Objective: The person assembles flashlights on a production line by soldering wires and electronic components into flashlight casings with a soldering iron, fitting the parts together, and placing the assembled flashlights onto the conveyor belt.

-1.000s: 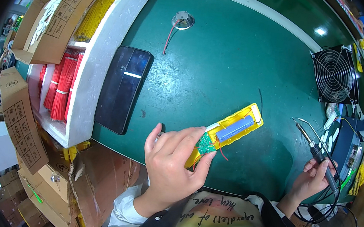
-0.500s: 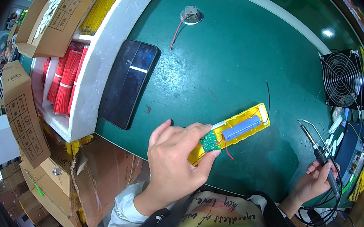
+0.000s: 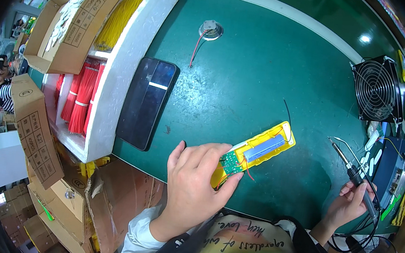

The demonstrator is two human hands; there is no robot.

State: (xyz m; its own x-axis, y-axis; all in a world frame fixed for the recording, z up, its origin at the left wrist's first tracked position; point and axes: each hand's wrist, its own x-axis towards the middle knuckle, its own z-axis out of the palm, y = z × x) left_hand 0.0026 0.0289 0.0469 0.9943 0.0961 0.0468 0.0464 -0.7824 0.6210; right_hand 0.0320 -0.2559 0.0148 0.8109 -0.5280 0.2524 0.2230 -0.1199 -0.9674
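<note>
Yellow case [image 3: 280,148]: long open tray, slanted on the near middle of the table [image 3: 268,74]. Inside, blue battery [image 3: 264,148] lengthwise; green board [image 3: 230,163] at the near-left end. Thin red and black wires stick out.

Left hand [image 3: 200,171]: partly closed, thumb and fingers gripping and hiding that end. Right hand [image 3: 348,203]: fingers curled around the soldering iron [image 3: 356,176], tip well apart from the case.

Around: foam box [image 3: 118,77] left, fan [image 3: 376,89] far right, phone [image 3: 147,103] beside the box, round part [image 3: 211,30] far.

Materials: green tabletop, scuffed; foam white, thick-walled; phone dark, glossy; round part metallic.
</note>
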